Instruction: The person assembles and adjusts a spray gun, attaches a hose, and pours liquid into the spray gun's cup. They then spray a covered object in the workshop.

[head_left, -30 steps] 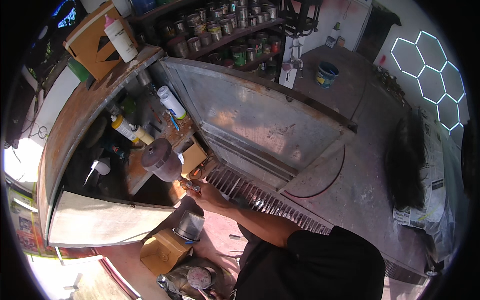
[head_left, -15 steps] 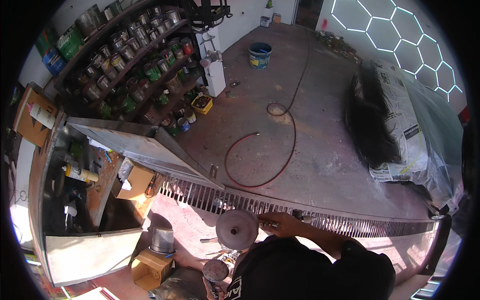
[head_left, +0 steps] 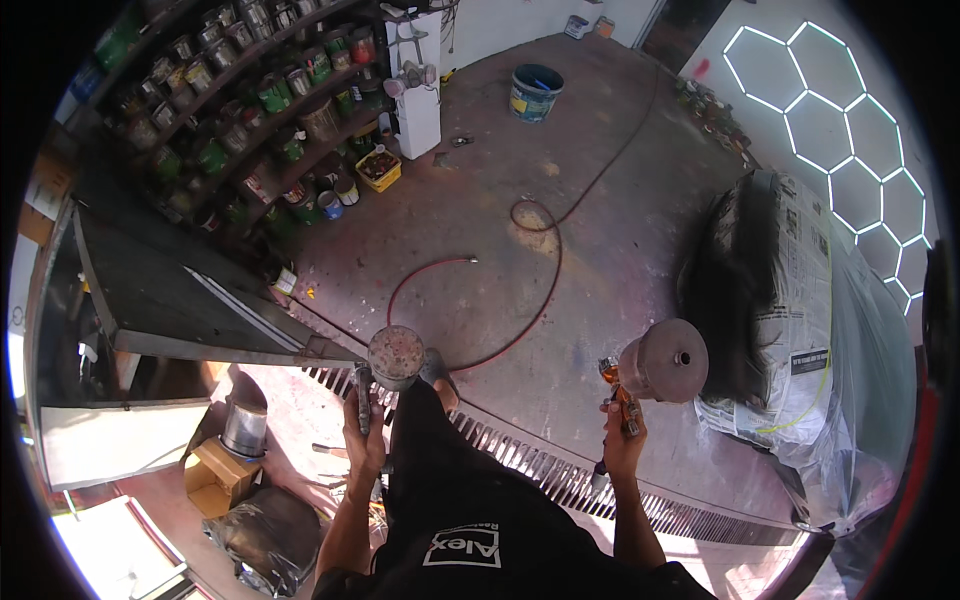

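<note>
My left hand [head_left: 364, 437] is closed round the handle of a spray gun [head_left: 363, 397], which carries a speckled, paint-stained cup [head_left: 396, 352] on top. Farther right, my right hand [head_left: 624, 445] grips an orange-bodied spray gun [head_left: 627, 408]. Its larger grey-brown cup [head_left: 662, 365] shows a round lid with a small dark cap in the middle. Both guns are held apart, out in front of my body and above the floor. My fingers partly hide the handles, and whether either trigger is pressed cannot be made out.
A red air hose [head_left: 555, 290] loops across the concrete floor beyond a metal floor grate [head_left: 560, 480]. To the right stands a large object wrapped in newspaper and plastic sheeting [head_left: 800, 330]. Paint-can shelves [head_left: 240, 110] and an open metal door [head_left: 200, 280] lie left. A bucket [head_left: 537, 95] stands farther off.
Both spray guns have moved forward from close to my body, and my right hand has swung out to the right. The view has shifted, and my foot now shows past the grate.
</note>
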Demonstrator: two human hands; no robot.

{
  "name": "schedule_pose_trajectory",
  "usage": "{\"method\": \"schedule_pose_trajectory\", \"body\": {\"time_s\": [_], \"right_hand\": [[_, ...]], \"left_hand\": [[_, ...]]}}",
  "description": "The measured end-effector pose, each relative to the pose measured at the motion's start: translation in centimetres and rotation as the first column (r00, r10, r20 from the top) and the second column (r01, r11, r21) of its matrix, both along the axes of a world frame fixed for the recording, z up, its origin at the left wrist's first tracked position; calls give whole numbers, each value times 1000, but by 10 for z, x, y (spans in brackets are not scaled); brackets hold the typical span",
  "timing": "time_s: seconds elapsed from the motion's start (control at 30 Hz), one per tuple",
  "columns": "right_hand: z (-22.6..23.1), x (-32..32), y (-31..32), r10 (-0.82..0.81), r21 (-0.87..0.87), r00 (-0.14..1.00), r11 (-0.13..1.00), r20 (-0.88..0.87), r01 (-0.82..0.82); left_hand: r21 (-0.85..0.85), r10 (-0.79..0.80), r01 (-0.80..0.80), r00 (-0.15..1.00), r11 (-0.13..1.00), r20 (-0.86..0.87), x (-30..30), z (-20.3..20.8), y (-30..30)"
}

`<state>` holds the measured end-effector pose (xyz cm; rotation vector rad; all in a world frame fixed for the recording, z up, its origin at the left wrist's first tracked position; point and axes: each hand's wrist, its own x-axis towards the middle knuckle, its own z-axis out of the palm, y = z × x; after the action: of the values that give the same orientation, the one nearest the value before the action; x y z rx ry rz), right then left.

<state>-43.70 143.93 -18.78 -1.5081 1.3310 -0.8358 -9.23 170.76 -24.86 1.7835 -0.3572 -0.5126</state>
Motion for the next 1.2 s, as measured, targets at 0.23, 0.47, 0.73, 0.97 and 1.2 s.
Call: {"method": "schedule_pose_trajectory", "body": {"time_s": [0.23,0.47,0.73,0.97,1.2], "right_hand": [[9,126,-185,-242,37,960,970,141,239],[-9,245,-353,-462,-72,876,877,136,474],[-43,365,-487,-546,259,811,831,208,493],[-191,502,-566,-663,392,717,731,215,558],[-358,626,-582,-741,488,668,609,68,626]], "left_hand": [[36,-7,8,999,999,-53,119,-54,-207],[114,-40,47,997,992,-67,270,-135,-415],[264,-45,36,999,964,29,424,-195,-614],[327,-184,131,973,936,136,562,-362,-716],[518,-424,268,881,812,210,671,-554,-784]]}}
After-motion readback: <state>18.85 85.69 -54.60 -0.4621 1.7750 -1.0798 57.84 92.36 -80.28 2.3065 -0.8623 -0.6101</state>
